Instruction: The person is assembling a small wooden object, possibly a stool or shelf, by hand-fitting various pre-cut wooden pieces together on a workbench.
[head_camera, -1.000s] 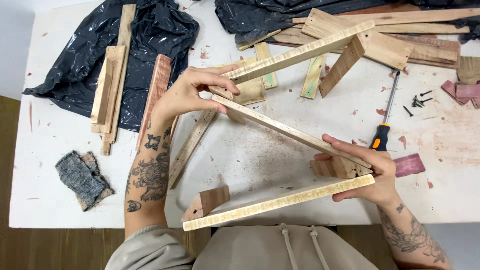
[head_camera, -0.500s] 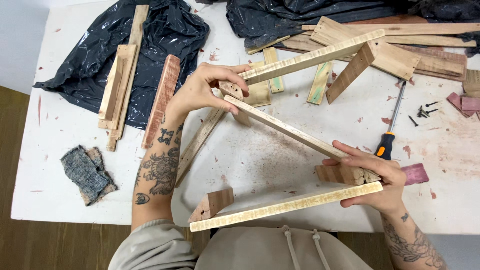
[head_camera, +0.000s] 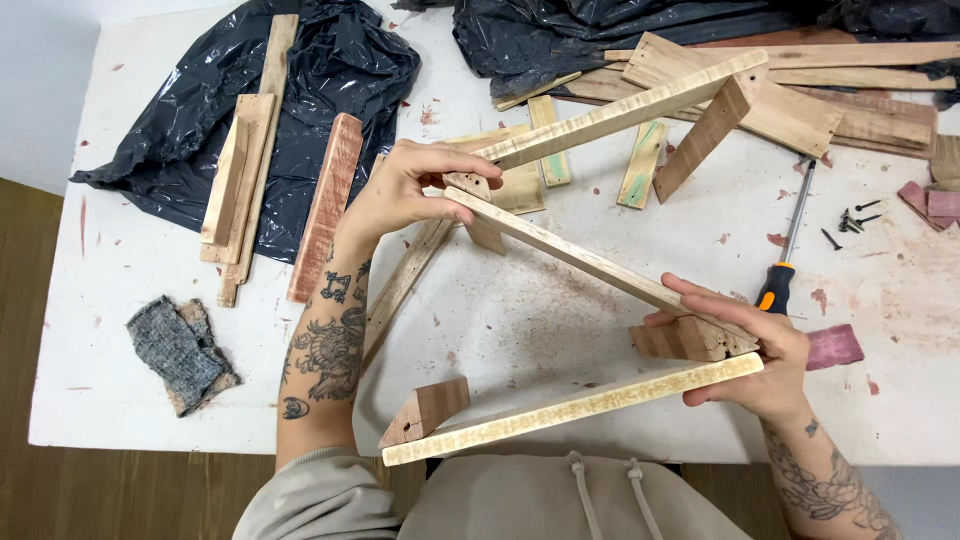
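A zigzag wooden frame of three pale slats joined by short blocks is held up over the middle of the bench, its lowest slat hanging past the near edge. The left hand is closed over the upper joint, fingers wrapped round the slat ends and the small block there. The right hand clasps the lower right joint, thumb on the middle slat and fingers curled under the bottom one. The frame looks light and stiff, though its joints likely flex under twist, so gripping at the blocks, as both hands do, seems the soundest hold; the rough-sawn surface should not slip. Just beyond the right hand lies an orange-handled screwdriver, with loose dark screws towards the right edge. Black plastic sheeting and scrap boards cover the far left corner, and a grey rag lies near the left edge.
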